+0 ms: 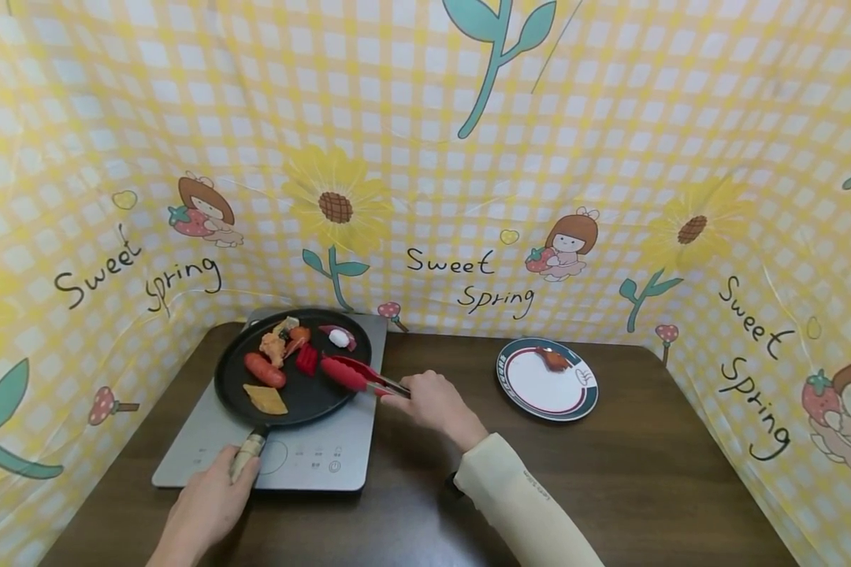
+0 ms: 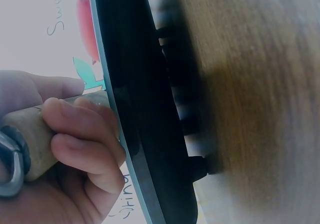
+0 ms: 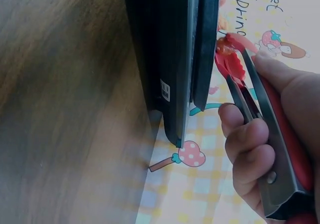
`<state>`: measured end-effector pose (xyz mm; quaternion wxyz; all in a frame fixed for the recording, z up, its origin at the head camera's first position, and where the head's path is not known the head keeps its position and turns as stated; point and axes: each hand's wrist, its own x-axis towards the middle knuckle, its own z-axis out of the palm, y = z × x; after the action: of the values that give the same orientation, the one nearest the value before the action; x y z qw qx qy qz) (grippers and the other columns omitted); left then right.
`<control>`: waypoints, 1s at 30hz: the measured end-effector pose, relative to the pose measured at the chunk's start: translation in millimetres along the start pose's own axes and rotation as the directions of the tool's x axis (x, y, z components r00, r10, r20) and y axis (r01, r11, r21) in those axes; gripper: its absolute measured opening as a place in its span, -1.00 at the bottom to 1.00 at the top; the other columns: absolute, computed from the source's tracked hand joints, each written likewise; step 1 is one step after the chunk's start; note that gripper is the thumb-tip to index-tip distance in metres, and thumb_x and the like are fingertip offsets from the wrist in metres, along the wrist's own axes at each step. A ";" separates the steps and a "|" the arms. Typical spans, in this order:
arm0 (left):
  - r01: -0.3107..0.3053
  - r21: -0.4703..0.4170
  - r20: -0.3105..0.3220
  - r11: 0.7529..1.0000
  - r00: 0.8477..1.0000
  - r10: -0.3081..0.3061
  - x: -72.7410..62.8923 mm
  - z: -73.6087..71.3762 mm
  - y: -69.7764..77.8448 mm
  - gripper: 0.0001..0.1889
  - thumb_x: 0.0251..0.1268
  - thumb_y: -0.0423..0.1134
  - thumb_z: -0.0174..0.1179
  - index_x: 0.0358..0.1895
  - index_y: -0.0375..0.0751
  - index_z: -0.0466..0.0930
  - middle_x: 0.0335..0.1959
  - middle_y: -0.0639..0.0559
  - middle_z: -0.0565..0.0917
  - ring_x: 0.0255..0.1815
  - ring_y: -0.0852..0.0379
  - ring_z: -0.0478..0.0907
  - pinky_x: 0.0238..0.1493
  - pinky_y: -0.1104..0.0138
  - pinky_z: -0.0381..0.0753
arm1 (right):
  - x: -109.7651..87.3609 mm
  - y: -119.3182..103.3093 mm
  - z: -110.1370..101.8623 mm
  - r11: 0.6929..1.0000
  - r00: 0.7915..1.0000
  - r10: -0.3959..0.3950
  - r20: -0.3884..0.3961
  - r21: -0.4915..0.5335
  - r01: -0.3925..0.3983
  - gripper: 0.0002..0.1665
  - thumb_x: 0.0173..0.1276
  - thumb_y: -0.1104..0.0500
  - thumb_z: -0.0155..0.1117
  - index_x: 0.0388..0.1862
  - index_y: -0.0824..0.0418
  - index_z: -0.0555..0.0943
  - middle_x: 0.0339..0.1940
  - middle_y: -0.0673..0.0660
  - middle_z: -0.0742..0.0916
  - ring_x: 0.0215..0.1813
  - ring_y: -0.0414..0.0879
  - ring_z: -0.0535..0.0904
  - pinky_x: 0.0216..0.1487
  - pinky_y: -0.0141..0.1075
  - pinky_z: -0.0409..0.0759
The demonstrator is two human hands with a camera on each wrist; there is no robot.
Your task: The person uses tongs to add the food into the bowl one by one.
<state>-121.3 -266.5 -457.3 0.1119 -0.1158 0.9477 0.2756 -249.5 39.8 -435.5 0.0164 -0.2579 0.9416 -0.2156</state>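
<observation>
My left hand [image 1: 214, 494] grips the pale handle of a black frying pan [image 1: 319, 398]. In the left wrist view the fingers [image 2: 80, 129] curl round this handle [image 2: 32, 139], which ends in a metal ring. My right hand [image 1: 436, 402] holds red-tipped tongs [image 1: 347, 373] over the pan's right side. An orange-brown piece [image 3: 226, 47] shows between the tongs' tips in the right wrist view. In the pan lie a red sausage [image 1: 264, 369], a yellow flat piece [image 1: 265, 399], a fried piece [image 1: 273, 347], a red ridged piece [image 1: 307, 359] and a pink-and-white piece [image 1: 340, 339].
The pan sits on a silver induction cooker [image 1: 206, 441] on a dark wooden table [image 1: 610, 488]. To the right stands a white plate [image 1: 539, 386] with a blue-green rim, holding a glossy brown piece of food [image 1: 555, 360]. A yellow checked cloth [image 1: 425, 197] surrounds the table's back and sides.
</observation>
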 end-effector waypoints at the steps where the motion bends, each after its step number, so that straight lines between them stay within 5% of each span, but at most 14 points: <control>1: 0.001 -0.001 0.000 1.000 1.000 -0.001 -0.1 0.1 0.1 -0.22 0.40 0.26 -0.20 0.27 -0.47 0.18 -0.15 -0.38 0.53 -0.34 -0.06 0.47 -0.40 0.09 0.41 | 0.7 -0.3 1.2 1.000 1.000 0.005 -0.005 0.002 -0.005 -0.55 0.31 -0.23 0.19 -0.54 0.08 0.53 -0.77 -0.06 0.40 -0.72 -0.22 0.32 -0.67 -0.38 0.24; 23: 0.006 0.009 -0.007 1.000 1.000 -0.005 0.4 -1.9 -1.2 -0.19 0.40 0.27 -0.23 0.28 -0.50 0.16 -0.07 -0.46 0.49 -0.30 -0.09 0.49 -0.36 0.07 0.41 | 14.9 -7.0 22.2 0.994 0.990 -0.001 -0.138 -0.104 -0.013 -0.46 0.33 -0.26 0.13 -0.66 0.07 0.41 -0.77 -0.04 0.38 -0.70 -0.16 0.34 -0.67 -0.35 0.26; 30: -0.016 0.025 -0.017 1.000 1.000 0.016 -0.8 0.2 -0.5 -0.20 0.42 0.25 -0.23 0.28 -0.52 0.16 0.07 -0.55 0.41 -0.04 -0.42 0.46 -0.22 -0.08 0.43 | 17.7 -8.6 31.6 0.996 0.989 0.003 -0.145 -0.083 -0.016 -0.47 0.35 -0.27 0.10 -0.62 0.09 0.44 -0.75 -0.04 0.40 -0.70 -0.18 0.35 -0.68 -0.36 0.26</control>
<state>-120.4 -266.6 -457.4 0.1029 -0.1092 0.9529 0.2636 -256.2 11.9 -459.1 -0.0620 -0.2375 0.9498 -0.1939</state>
